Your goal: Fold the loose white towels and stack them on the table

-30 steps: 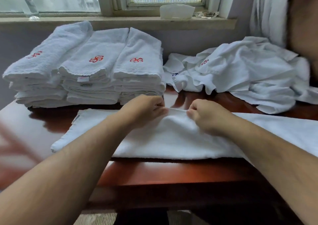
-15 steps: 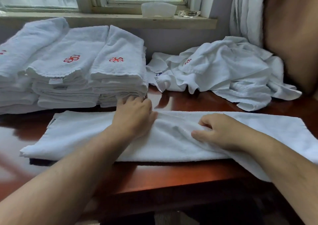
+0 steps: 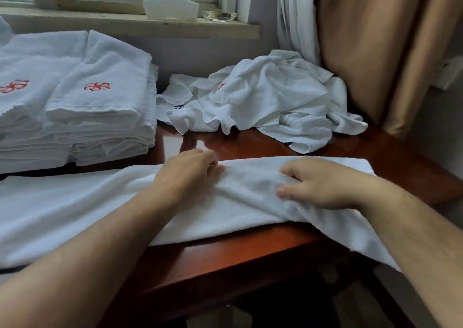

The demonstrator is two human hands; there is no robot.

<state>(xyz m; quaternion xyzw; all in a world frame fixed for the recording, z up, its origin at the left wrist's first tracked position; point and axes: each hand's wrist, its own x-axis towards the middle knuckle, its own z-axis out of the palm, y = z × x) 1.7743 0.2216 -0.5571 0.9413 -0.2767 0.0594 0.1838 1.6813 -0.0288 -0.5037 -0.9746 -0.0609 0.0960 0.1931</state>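
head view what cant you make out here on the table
folded stacks: head view, left edge cuts them off; number unknown.
loose pile: crumpled together; towel count untellable.
left hand: its own back hides the fingertips; grip on the flat towel unclear.
flat towel: left edge cuts off its left end.

A bare strip of bench (image 3: 250, 147) ran between the spread towel (image 3: 75, 215) and the loose pile (image 3: 275, 102), open enough to reach through sideways. It narrowed to a slot at the left, where the folded stacks (image 3: 100, 107) stood just beside the pile. The stacks walled off the back left, and the curtain (image 3: 375, 51) closed the right side. Bare bench also showed along the near edge, in front of the towel's middle.
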